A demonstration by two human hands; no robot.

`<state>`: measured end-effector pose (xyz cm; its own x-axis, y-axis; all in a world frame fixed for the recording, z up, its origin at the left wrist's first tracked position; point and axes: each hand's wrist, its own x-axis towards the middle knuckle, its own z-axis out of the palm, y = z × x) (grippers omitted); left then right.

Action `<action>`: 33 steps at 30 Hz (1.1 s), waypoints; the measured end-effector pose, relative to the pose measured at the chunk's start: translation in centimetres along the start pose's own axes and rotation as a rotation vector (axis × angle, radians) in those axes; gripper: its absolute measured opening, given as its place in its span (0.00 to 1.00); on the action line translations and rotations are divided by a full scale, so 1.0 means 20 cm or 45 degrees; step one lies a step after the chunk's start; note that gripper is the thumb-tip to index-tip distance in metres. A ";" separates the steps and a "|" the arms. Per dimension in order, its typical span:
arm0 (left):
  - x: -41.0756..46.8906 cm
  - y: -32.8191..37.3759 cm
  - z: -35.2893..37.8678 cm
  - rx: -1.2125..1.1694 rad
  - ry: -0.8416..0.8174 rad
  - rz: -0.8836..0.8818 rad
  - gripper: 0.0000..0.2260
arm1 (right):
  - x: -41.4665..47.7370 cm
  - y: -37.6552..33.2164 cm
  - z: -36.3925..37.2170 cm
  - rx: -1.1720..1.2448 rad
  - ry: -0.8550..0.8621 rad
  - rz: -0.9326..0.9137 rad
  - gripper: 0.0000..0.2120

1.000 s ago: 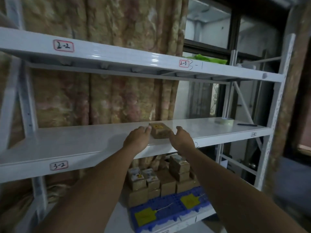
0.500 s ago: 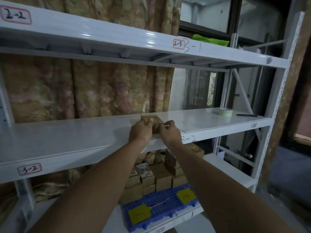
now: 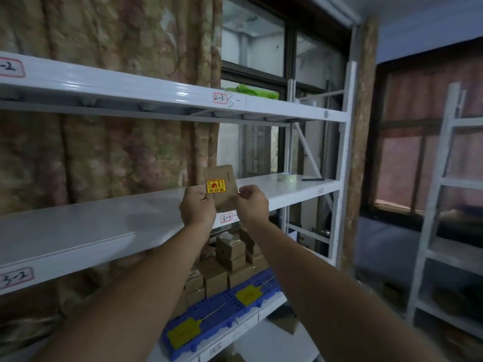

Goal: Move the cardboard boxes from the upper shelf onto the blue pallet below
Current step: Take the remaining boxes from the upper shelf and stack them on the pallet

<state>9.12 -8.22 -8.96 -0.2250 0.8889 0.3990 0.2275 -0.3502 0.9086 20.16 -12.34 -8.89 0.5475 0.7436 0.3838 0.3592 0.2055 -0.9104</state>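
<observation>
A small cardboard box [image 3: 220, 178] with a yellow and red sticker is lifted off the white upper shelf [image 3: 104, 226], tilted so its top faces me. My left hand [image 3: 197, 207] grips its left side and my right hand [image 3: 252, 203] pinches its right side. Below, on the lower shelf, lies the blue pallet [image 3: 217, 313] with two yellow tags. Several cardboard boxes [image 3: 231, 254] are stacked on its back part.
A tape roll [image 3: 286, 177] and a dark pen [image 3: 312, 179] lie at the right end of the upper shelf. Another white shelf [image 3: 130, 90] runs above. A second rack [image 3: 444, 205] stands at the right. A patterned curtain hangs behind.
The box has come up off the shelf and tipped towards me, held between both hands. My view has swung to the right.
</observation>
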 end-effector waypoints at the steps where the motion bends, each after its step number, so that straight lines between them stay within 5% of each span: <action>1: -0.06 0.03 0.02 -0.020 -0.037 0.010 0.08 | -0.04 0.00 -0.06 0.012 0.025 0.004 0.14; 5: -0.27 0.13 0.12 -0.105 -0.198 0.029 0.16 | -0.13 0.03 -0.32 -0.018 0.123 0.010 0.14; 8: -0.44 0.21 0.21 -0.115 -0.313 0.097 0.09 | -0.17 0.07 -0.53 -0.056 0.205 0.022 0.13; 19: -0.90 0.38 0.79 -0.254 -0.627 0.080 0.08 | -0.17 0.35 -1.38 -0.208 0.560 0.100 0.07; 33: -1.10 0.22 1.64 -0.092 -0.730 -0.143 0.05 | 0.19 0.96 -1.89 -0.371 0.527 0.359 0.04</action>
<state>46.21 -19.59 -17.74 0.3086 0.9325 0.1877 0.1625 -0.2461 0.9555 57.72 -29.68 -19.13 0.8810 0.4215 0.2148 0.3182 -0.1919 -0.9284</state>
